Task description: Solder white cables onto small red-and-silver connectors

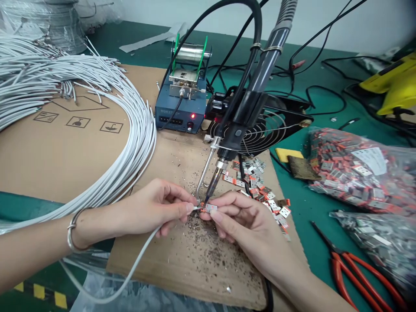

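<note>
My left hand [165, 206] pinches a white cable [138, 260] close to its end, and the rest of the cable loops down toward the lower left. Between thumb and fingers, my right hand [238, 214] grips a small metal USB connector [212, 208] with an orange part at its rear. The cable end meets the connector's orange end. Right at that joint is the tip of a mounted soldering iron [214, 186], with a thin metal solder feed tube [205, 171] ending beside it. Fingers partly hide the cable end and the connector.
A blue solder feeder [182, 108] with a wire spool [191, 54] stands behind the iron, near a black fan [266, 130]. White cables [136, 125] are bundled at left. Loose connectors [256, 173], bagged connectors [354, 173] and red-handled pliers [354, 268] lie right.
</note>
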Tool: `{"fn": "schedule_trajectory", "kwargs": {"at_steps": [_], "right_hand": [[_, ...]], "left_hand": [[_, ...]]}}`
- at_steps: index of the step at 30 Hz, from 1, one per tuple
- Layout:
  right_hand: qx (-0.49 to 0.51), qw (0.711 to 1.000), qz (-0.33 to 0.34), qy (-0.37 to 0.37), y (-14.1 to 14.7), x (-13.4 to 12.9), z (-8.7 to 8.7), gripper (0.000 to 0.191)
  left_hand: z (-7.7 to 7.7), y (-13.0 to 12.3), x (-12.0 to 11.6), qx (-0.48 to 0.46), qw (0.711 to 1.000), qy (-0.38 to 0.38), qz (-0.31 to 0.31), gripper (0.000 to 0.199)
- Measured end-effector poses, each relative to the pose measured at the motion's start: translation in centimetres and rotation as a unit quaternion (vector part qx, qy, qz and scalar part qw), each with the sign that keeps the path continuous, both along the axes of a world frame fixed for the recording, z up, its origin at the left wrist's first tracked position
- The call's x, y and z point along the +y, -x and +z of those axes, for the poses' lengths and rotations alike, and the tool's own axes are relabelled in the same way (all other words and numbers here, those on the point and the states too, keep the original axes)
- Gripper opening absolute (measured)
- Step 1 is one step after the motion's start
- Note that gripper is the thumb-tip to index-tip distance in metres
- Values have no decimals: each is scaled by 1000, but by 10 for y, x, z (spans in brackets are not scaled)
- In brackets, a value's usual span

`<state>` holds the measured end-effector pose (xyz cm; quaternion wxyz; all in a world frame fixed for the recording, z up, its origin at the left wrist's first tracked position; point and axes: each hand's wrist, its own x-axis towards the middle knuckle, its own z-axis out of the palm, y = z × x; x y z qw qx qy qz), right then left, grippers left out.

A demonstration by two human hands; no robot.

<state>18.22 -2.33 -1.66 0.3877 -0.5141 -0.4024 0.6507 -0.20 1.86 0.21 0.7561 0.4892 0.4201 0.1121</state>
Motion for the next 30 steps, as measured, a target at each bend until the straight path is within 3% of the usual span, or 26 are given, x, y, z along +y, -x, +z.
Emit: {"fn": "schedule_trajectory", "kwargs": {"at_steps": [18,25,30], "right_hand": [[-28,1000,-8,-12,4,1,2,14],[-35,999,1,-19,4,2,2,13],[-25,1000,-3,-7,4,3,1,16]], "left_hand": [[-4,3,-2,87,993,-75,-40,23],[-3,0,-12,139,955,-262,-1,10],[-1,0,-14,151,943,-296,-25,11]]}}
